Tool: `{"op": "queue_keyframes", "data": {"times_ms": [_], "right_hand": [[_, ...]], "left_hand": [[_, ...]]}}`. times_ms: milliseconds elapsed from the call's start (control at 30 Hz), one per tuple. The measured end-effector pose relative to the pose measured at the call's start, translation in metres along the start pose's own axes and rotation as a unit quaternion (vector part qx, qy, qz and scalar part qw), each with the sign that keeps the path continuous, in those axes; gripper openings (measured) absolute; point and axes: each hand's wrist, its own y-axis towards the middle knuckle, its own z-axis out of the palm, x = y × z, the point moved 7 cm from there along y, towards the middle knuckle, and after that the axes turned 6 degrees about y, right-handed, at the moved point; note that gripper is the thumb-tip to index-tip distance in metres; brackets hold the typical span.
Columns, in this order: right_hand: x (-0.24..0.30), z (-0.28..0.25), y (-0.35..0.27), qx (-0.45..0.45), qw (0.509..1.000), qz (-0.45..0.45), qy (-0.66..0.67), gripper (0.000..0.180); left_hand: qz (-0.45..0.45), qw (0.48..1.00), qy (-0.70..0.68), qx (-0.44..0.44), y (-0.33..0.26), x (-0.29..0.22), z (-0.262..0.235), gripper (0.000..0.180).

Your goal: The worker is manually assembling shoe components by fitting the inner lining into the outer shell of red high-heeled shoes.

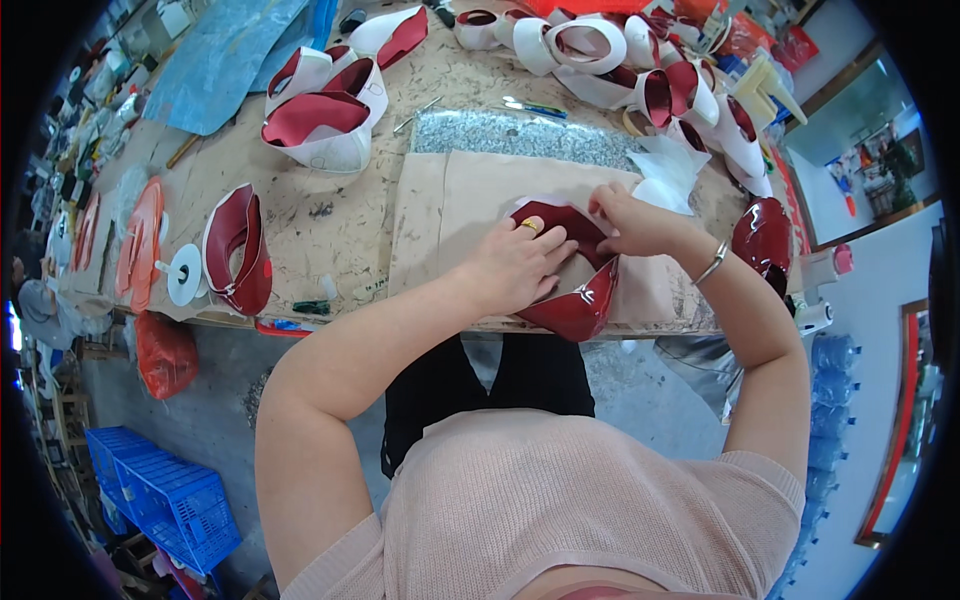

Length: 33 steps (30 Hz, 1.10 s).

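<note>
1. Nearest the camera, a pale pink knitted top (560, 500) covers the person's shoulders, below the workbench (340, 215) edge.
2. Left of the beige paper sheet (450, 215) on the bench lie a white tape reel (185, 272) and a curved dark red shoe upper (240, 250).
3. On that sheet's near edge sits the glossy dark red shoe piece (580, 305), its lower part overhanging the bench edge.
4. Pressing flat on the piece is the left hand (520, 265), fingers extended, a gold ring on 1 finger.
5. Pinching the piece's upper rim is the right hand (630, 220), fingers curled, a silver bracelet on its wrist.
6. Right of the sheet lies another glossy red piece (763, 240).
7. Beyond the sheet, many red and white uppers (600, 50) are heaped.
</note>
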Motion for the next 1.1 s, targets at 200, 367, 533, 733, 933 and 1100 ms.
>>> {"op": "queue_keyframes", "data": {"times_ms": [200, 367, 533, 733, 933, 1100], "right_hand": [[-0.022, 0.001, -0.003, 0.010, 0.995, 0.039, 0.088, 0.052], [-0.023, 0.000, -0.003, -0.034, 0.992, 0.005, 0.123, 0.050], [-0.027, -0.003, -0.016, -0.086, 0.979, 0.044, 0.179, 0.068], [0.005, -0.001, -0.034, -0.134, 0.975, 0.066, 0.164, 0.047], [-0.015, -0.002, -0.031, -0.377, 0.775, 0.053, 0.504, 0.016], [-0.022, 0.024, -0.013, -0.493, 0.746, 0.051, 0.445, 0.022]], "left_hand": [[-0.024, 0.990, -0.065, 0.122, 0.040, -0.004, 0.017, 0.049], [0.134, 0.978, -0.161, 0.008, 0.043, -0.008, 0.036, 0.061], [0.056, 0.989, -0.113, 0.076, 0.077, 0.020, 0.031, 0.063], [-0.134, 0.971, -0.022, -0.198, 0.080, 0.099, 0.021, 0.054], [-0.051, 0.948, -0.121, -0.289, 0.041, 0.024, -0.100, 0.050], [-0.035, 0.949, 0.278, 0.146, 0.010, -0.024, -0.002, 0.048]]}}
